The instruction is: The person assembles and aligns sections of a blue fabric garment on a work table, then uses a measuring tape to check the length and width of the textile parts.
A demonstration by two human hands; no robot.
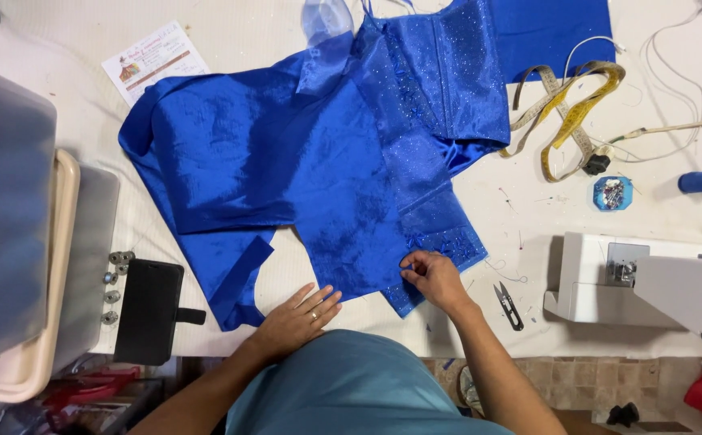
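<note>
A shiny royal-blue satin garment (286, 169) lies spread on the white table, with a glittery sequined panel (439, 89) along its right side. My left hand (298, 316) rests flat, fingers apart, on the table at the fabric's lower edge; a ring is on one finger. My right hand (434, 278) pinches the lower corner of the sequined panel near the front edge.
A white sewing machine (649, 282) stands at the right, with small black thread snips (509, 304) beside it. A yellow tape measure (564, 113), a blue pin box (612, 193), a black phone case (149, 310), several bobbins (113, 282) and a printed card (153, 60) lie around.
</note>
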